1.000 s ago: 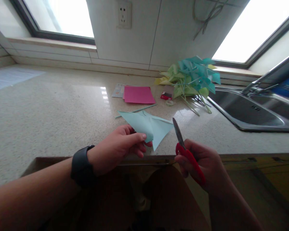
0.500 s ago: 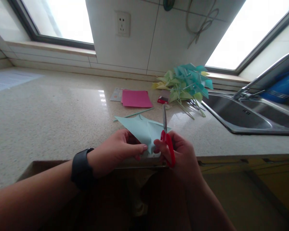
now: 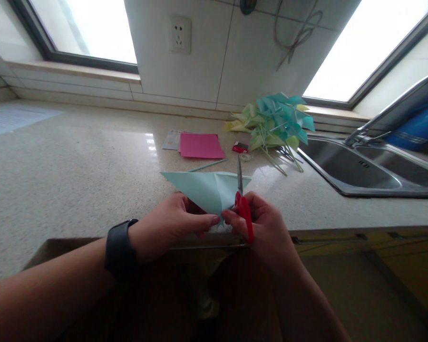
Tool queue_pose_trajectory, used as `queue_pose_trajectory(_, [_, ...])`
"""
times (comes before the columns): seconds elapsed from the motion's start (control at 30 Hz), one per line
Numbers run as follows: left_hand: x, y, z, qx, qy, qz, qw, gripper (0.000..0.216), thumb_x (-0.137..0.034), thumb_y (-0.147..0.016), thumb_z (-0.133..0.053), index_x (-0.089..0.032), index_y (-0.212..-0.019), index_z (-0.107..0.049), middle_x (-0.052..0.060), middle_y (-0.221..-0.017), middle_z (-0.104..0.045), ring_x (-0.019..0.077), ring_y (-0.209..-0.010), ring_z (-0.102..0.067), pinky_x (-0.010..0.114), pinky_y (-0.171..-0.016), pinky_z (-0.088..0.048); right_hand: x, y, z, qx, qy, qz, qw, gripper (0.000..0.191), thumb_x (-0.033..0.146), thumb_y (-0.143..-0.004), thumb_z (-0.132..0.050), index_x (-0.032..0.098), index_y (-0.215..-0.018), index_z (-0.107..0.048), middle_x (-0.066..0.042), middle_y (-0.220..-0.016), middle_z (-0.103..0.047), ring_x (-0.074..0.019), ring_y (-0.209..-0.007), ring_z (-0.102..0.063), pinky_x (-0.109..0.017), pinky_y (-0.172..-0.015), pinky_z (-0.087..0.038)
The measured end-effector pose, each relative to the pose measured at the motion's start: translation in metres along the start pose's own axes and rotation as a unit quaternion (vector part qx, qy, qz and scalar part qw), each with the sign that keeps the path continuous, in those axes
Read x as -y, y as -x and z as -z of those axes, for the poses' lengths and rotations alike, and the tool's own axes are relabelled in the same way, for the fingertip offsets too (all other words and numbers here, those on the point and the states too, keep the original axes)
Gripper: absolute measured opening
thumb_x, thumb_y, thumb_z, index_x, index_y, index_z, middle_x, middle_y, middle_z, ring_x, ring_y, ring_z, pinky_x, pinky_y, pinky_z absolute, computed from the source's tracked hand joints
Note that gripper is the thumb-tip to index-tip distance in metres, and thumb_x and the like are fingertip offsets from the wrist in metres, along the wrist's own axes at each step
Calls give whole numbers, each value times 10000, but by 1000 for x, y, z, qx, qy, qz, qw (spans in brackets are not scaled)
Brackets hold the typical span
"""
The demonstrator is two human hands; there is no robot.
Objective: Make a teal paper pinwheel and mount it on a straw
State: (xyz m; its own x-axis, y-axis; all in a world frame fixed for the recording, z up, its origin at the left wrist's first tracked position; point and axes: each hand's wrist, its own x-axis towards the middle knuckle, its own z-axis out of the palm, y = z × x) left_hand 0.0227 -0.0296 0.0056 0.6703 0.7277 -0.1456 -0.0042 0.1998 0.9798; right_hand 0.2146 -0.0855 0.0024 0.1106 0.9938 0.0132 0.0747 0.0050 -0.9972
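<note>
A light blue sheet of paper (image 3: pixel 203 187), folded into a triangle, is held just above the front edge of the speckled counter (image 3: pixel 74 161). My left hand (image 3: pixel 171 225), with a black watch on the wrist, pinches its lower corner. My right hand (image 3: pixel 267 228) grips red-handled scissors (image 3: pixel 243 209) and also touches the same corner. The scissor blades point up and away, lying against the right part of the paper.
Behind the paper lie a pink sheet (image 3: pixel 200 145), a thin green stick (image 3: pixel 207 165), a small red box (image 3: pixel 240 147) and a pile of green and teal paper pinwheels (image 3: pixel 274 121). A steel sink (image 3: pixel 364 168) with a tap is at the right. A brown box (image 3: pixel 214 285) sits below the counter edge.
My right hand has brought the scissors leftwards to the paper and now meets my left hand at its lower corner. The paper has been flattened into a neat triangle.
</note>
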Motion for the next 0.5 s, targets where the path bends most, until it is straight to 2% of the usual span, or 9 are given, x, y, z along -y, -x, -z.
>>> queue_pose_trajectory(0.13, [1,0,0,4,12,0,1000,89,-212,-838,-771,-160,-895,-725,-34,-752,-681,81,-626,-552,190,-585,-473,1,0,0,2,-3,-11,1000,364,375,-706,-854,188,-719,-542,70,-601,-572,-65,-527,-465,-194,-478,-354])
queue_pose_trajectory(0.27, [1,-2,0,5,29,0,1000,86,-214,-843,-772,-156,-877,-718,-29,-755,-677,81,-626,-558,186,-568,-490,3,1,3,26,-16,-27,999,382,451,-778,-813,196,-732,-532,84,-536,-535,-56,-455,-444,-177,-428,-335])
queue_pose_trajectory(0.37, [0,-3,0,1,43,0,999,96,-211,-844,-772,-166,-902,-711,-27,-790,-681,86,-661,-575,180,-558,-500,6,6,14,84,-26,-43,995,398,485,-798,-799,194,-743,-532,86,-523,-521,-47,-418,-442,-158,-400,-348])
queue_pose_trajectory(0.5, [-1,-2,0,-8,50,-1,999,146,-207,-835,-784,-176,-960,-715,-8,-882,-707,101,-726,-607,188,-581,-522,5,17,39,181,-14,-89,979,441,533,-806,-780,180,-752,-522,75,-559,-509,-37,-433,-456,-125,-387,-332])
